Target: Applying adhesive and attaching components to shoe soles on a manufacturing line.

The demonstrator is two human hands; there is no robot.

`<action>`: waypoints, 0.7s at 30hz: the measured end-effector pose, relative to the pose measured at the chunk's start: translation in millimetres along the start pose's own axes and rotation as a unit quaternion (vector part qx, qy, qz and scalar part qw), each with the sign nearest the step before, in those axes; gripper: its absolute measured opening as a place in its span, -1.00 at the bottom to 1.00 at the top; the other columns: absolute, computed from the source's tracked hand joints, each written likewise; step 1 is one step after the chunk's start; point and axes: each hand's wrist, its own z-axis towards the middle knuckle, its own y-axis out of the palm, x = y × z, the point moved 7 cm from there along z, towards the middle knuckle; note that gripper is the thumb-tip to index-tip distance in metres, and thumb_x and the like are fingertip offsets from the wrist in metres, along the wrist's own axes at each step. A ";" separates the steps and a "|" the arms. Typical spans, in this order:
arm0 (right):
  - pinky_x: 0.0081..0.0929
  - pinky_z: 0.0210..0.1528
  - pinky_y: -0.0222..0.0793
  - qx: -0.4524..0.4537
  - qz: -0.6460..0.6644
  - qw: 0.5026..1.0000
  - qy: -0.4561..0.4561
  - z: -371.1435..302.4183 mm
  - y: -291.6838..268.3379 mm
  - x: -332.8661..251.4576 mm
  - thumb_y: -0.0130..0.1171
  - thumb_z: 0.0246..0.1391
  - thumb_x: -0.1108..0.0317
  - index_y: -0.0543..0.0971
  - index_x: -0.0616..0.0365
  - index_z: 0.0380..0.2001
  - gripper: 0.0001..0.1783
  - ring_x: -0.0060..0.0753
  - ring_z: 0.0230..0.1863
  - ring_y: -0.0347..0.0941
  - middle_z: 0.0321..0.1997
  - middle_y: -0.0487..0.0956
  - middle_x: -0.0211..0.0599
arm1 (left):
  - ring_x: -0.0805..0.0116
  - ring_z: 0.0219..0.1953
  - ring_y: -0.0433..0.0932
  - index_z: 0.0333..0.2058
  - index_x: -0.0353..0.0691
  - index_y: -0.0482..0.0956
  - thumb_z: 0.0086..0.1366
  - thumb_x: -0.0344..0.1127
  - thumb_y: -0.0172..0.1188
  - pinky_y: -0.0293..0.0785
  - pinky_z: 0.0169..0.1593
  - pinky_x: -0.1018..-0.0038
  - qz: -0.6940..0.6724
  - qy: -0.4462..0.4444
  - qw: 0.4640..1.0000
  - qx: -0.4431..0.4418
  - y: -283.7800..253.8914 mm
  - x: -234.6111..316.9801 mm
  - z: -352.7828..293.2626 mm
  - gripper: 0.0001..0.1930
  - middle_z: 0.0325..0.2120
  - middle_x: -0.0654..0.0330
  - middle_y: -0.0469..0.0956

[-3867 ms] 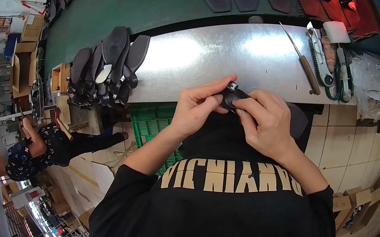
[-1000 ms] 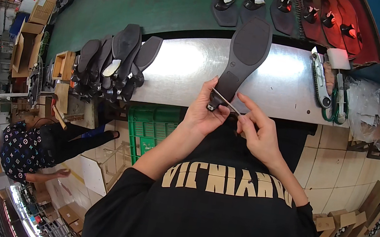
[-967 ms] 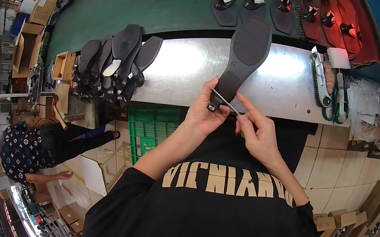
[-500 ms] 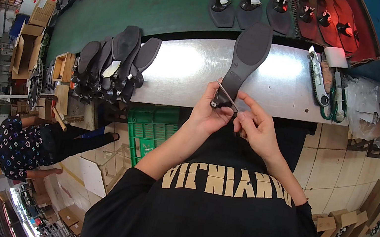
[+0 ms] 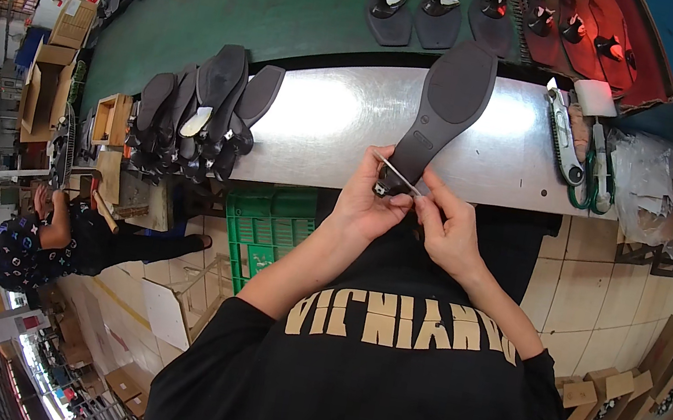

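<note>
A dark sandal (image 5: pixel 457 88), its sole turned up, stands out over the metal tabletop with its heel end toward me. My left hand (image 5: pixel 366 202) is closed around that heel end, where a small shiny buckle (image 5: pixel 380 189) shows. Across the heel runs a thin, pale, straight strip or rod (image 5: pixel 399 173); I cannot tell which. One end of it meets my left fingers. At its other end, my right hand (image 5: pixel 445 228) has thumb and fingers pinched together beside the sandal. What lies between those fingertips is mostly hidden.
A pile of dark sandals (image 5: pixel 219 88) lies left on the metal tabletop (image 5: pixel 326 110). Further sandals (image 5: pixel 439 9) sit on the green belt behind. A utility knife (image 5: pixel 569 142), scissors (image 5: pixel 600 178) and plastic bag (image 5: pixel 660 189) are at right. A green crate (image 5: pixel 266 234) stands below; a person (image 5: pixel 37 244) is at left.
The sandal has tipped slightly to the right. My right fingers have drawn in from a more spread pose to a pinch. The person at left has turned and raised their arms.
</note>
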 end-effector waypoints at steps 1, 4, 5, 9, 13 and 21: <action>-0.67 -0.38 0.29 0.002 0.000 1.000 0.000 0.3 0.6 5.2 -0.01 0.24 0.53 0.33 0.27 0.26 -0.49 -0.64 -0.46 0.39 -0.49 0.47 -0.45 | 0.45 -0.47 0.46 -0.35 -0.12 0.54 0.27 -0.16 0.19 0.17 -0.60 0.64 0.001 0.009 1.000 -0.008 3.0 0.2 -0.9 -0.83 -0.42 0.27 0.58; -0.71 -0.47 0.24 0.041 0.084 0.996 -0.009 2.0 -7.6 17.0 -0.03 0.27 0.49 0.41 0.27 0.20 -0.57 -0.66 -0.51 0.34 -0.49 0.46 -0.47 | 0.49 -0.51 0.41 -0.35 -0.09 0.51 0.27 -0.17 0.19 0.12 -0.61 0.64 0.035 0.010 0.999 0.007 9.6 -3.7 -6.7 -0.85 -0.45 0.30 0.56; -0.72 -0.49 0.23 0.002 0.226 0.971 0.084 3.3 -6.7 24.1 -0.04 0.29 0.46 0.41 0.25 0.20 -0.57 -0.68 -0.54 0.31 -0.48 0.46 -0.47 | 0.49 -0.51 0.41 -0.35 -0.09 0.51 0.27 -0.17 0.19 0.12 -0.61 0.64 0.034 0.011 0.999 0.007 9.1 -4.0 -6.7 -0.85 -0.45 0.30 0.56; -0.75 -0.53 0.19 -0.075 0.300 0.936 0.168 -3.4 3.9 14.2 -0.04 0.32 0.39 0.26 0.15 0.32 -0.49 -0.72 -0.60 0.26 -0.50 0.48 -0.43 | 0.50 -0.55 0.40 -0.31 -0.14 0.50 0.36 0.04 0.08 0.17 -0.59 0.59 0.118 0.130 0.984 -0.015 4.5 10.8 2.8 -0.66 -0.49 0.28 0.54; -0.76 -0.56 0.16 -0.104 0.295 0.930 0.192 -12.6 20.9 13.6 -0.03 0.31 0.41 0.08 0.05 0.39 -0.38 -0.70 -0.62 0.25 -0.54 0.47 -0.38 | 0.48 -0.59 0.42 -0.46 -0.30 0.53 0.45 0.28 -0.29 0.32 -0.48 0.56 0.251 0.319 0.914 0.005 19.5 30.9 -9.3 -0.28 -0.61 0.21 0.51; -0.71 -0.63 0.13 -0.105 0.487 0.841 0.211 -6.1 4.1 7.1 -0.04 0.32 0.39 0.42 0.19 0.11 -0.67 -0.68 -0.66 0.23 -0.56 0.43 -0.41 | 0.40 -0.50 0.47 -0.54 -0.36 0.55 0.39 0.40 -0.62 0.37 -0.27 0.57 0.432 0.482 0.760 -0.059 44.3 47.8 -37.0 -0.05 -0.59 0.18 0.55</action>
